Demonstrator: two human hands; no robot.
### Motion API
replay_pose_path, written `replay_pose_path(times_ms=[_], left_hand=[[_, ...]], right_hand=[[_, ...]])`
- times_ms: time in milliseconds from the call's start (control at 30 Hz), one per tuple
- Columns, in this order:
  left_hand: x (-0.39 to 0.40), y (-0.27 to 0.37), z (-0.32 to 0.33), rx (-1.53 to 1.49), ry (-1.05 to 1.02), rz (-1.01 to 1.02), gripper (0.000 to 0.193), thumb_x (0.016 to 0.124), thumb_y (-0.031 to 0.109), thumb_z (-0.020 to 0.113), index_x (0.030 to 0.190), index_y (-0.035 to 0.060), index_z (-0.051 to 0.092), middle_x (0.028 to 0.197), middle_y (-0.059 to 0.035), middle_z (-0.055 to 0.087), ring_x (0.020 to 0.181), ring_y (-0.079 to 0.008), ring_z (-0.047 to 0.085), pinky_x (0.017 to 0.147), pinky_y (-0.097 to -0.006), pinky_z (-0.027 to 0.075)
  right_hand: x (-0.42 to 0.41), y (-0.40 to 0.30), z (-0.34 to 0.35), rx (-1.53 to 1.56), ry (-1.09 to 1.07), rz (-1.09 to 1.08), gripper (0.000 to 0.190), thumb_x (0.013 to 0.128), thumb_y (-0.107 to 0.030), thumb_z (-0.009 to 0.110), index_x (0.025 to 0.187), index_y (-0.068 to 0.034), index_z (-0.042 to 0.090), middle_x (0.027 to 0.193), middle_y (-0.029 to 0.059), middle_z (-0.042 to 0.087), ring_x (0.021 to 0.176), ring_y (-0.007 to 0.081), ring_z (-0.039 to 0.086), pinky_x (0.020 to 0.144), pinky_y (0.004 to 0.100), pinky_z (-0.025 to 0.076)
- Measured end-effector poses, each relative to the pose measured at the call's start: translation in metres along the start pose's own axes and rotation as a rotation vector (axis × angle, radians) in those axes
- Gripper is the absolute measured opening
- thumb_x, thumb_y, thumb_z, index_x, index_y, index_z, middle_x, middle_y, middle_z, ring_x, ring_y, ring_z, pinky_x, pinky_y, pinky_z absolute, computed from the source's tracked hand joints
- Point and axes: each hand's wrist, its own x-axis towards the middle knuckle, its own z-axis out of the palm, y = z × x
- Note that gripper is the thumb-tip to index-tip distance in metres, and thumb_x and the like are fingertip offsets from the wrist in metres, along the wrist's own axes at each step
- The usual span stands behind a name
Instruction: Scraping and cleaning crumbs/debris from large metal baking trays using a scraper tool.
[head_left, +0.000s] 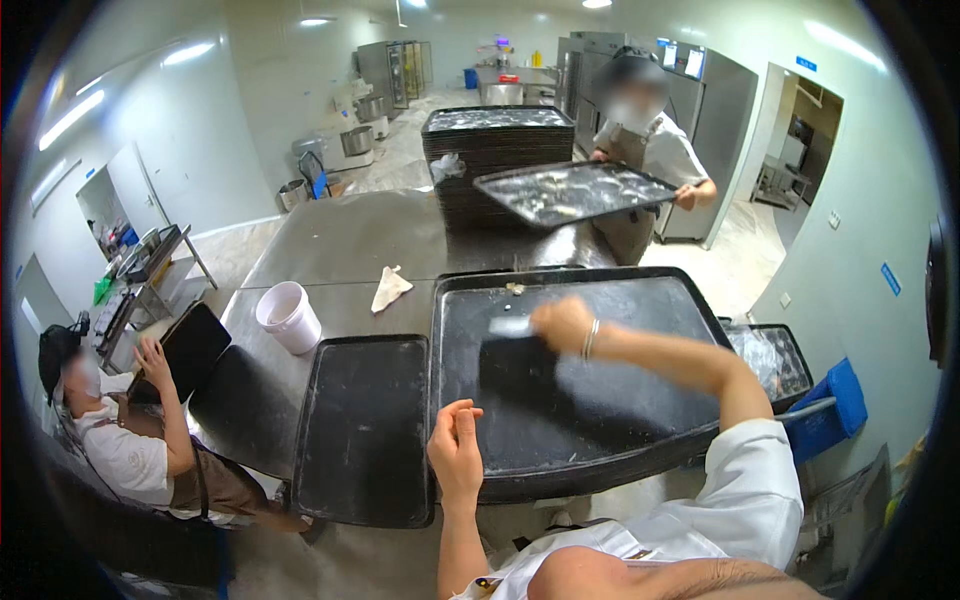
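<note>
My right hand (562, 324) grips a blurred, pale scraper-like tool (511, 325) over the upper middle of a large black baking tray (637, 405). The tray is the top one of a stack and bears whitish residue, with small crumbs near its far rim. Over the near left corner of that tray is my left hand (456, 442), its fingers curled and nothing seen in them; whether it touches the rim I cannot tell. A smaller black tray (364, 435) lies directly to the left. Farther off are a white plastic bucket (289, 317) and a whitish cloth or scrap (391, 289).
Across the steel table (345, 232), a co-worker (637, 142) holds a floury tray (574, 192) beside a tall tray stack (497, 142). At left, another co-worker (135, 442) tilts a dark tray (187, 345). A blue bin (825, 412) stands at right.
</note>
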Motion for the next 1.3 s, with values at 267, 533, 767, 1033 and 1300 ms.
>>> replay_pose_path(times_ms=[267,533,767,1033,1300], left_hand=[[0.002,0.018,0.003,-0.003,-0.057,-0.032,0.034,0.103,0.030,0.046,0.107,0.0011,0.063,0.094,-0.0082,0.069,0.085,-0.0130,0.061,0.077,-0.0266,0.046],[0.004,0.005,0.003,-0.002,-0.016,0.020,0.030,0.103,0.026,0.047,0.106,0.0004,0.063,0.096,-0.0088,0.068,0.091,-0.0146,0.063,0.081,-0.0270,0.048],[0.000,0.007,0.005,-0.043,0.024,0.073,0.029,0.103,0.024,0.048,0.106,-0.0006,0.063,0.099,-0.0095,0.067,0.094,-0.0167,0.064,0.086,-0.0288,0.050],[0.009,0.017,-0.012,0.337,0.007,0.284,0.033,0.096,0.025,0.059,0.117,-0.0004,0.056,0.118,-0.0116,0.056,0.110,-0.0232,0.054,0.093,-0.0355,0.044],[0.052,-0.011,-0.049,0.833,-0.314,0.063,0.044,0.079,0.020,0.074,0.114,-0.0032,0.060,0.100,-0.0171,0.057,0.090,-0.0335,0.060,0.082,-0.0418,0.048]], right_hand=[[0.064,0.023,0.053,-0.047,0.439,0.057,0.012,0.084,-0.019,0.057,0.080,-0.010,0.065,0.076,0.0069,0.065,0.066,0.0198,0.068,0.053,0.0353,0.054],[0.051,0.097,-0.002,0.083,0.061,0.228,0.011,0.074,-0.015,0.063,0.079,-0.011,0.071,0.082,0.0122,0.071,0.076,0.0276,0.071,0.065,0.0403,0.054],[-0.013,0.068,0.060,0.024,0.302,0.065,0.009,0.078,-0.018,0.064,0.081,-0.010,0.067,0.076,0.0106,0.067,0.070,0.0241,0.070,0.061,0.0357,0.054],[0.022,0.123,0.052,0.137,0.396,0.267,0.007,0.074,-0.013,0.061,0.075,-0.010,0.068,0.077,0.0123,0.070,0.073,0.0287,0.070,0.065,0.0412,0.054],[-0.060,0.134,0.030,0.221,0.470,0.359,0.007,0.076,-0.013,0.061,0.073,-0.011,0.066,0.075,0.0111,0.069,0.075,0.0298,0.069,0.066,0.0420,0.053]])
